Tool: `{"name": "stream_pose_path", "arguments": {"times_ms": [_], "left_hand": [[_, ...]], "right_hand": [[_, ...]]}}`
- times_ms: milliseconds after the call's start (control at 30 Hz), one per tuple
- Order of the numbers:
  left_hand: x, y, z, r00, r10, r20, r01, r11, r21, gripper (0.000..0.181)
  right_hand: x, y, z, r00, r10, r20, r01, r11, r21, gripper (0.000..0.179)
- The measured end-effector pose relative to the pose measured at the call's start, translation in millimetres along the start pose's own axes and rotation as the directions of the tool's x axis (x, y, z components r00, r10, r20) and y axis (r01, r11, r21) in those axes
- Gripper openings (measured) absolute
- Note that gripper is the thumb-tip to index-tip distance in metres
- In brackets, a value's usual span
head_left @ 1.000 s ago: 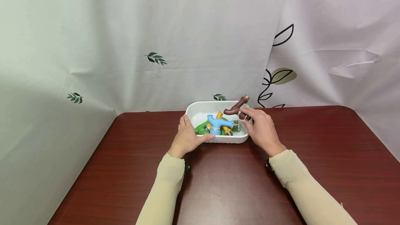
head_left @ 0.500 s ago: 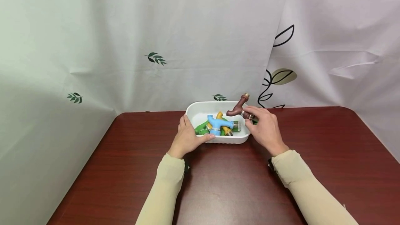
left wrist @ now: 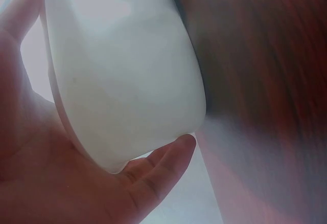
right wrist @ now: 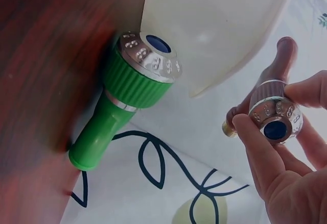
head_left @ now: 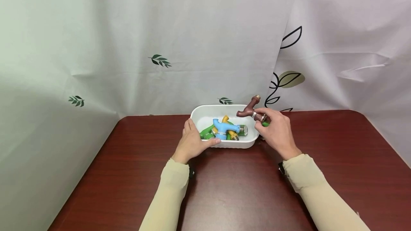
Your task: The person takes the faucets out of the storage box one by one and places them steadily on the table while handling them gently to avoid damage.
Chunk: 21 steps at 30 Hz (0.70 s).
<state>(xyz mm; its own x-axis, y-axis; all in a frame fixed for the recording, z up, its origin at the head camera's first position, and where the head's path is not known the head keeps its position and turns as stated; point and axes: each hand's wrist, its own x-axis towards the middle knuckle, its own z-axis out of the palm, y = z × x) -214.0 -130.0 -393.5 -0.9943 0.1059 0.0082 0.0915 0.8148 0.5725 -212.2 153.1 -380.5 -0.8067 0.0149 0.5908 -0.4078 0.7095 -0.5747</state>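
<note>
Reaching over the red table in pale sleeves. Gripping the white tray at its left end with the left hand, thumb over the near rim, fingers along the outer wall. Heaped inside with a blue tap on top, across a yellow tap and green pieces, too overlapped to count. Crowded at the tray's right end by a green tap lying on the table, just past the right hand. Pinching a brown tap by its ribbed knob between right thumb and fingers, spout to the left, held above the tray's right end and rim. Offering room leftward, rightward and nearward across the table; bounded just behind the tray by the table's far edge, then by a leaf-printed curtain.
</note>
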Motion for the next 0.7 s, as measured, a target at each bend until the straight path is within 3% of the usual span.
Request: {"name": "stream_pose_path", "arguments": {"times_ms": [400, 700], "left_hand": [[-2.5, 1.3, -1.8, 1.000, -0.007, 0.001, 0.007, 1.000, -0.005, 0.135], [-1.1, 1.6, -1.1, 1.000, -0.007, 0.003, 0.007, 1.000, 0.006, 0.136]], "right_hand": [[3.5, 2.9, -10.5, 1.000, 0.018, -0.021, -0.018, 1.000, -0.008, 0.034], [-2.1, 13.2, -20.8, 0.998, 0.056, 0.010, -0.056, 0.998, -0.036, 0.034]]}}
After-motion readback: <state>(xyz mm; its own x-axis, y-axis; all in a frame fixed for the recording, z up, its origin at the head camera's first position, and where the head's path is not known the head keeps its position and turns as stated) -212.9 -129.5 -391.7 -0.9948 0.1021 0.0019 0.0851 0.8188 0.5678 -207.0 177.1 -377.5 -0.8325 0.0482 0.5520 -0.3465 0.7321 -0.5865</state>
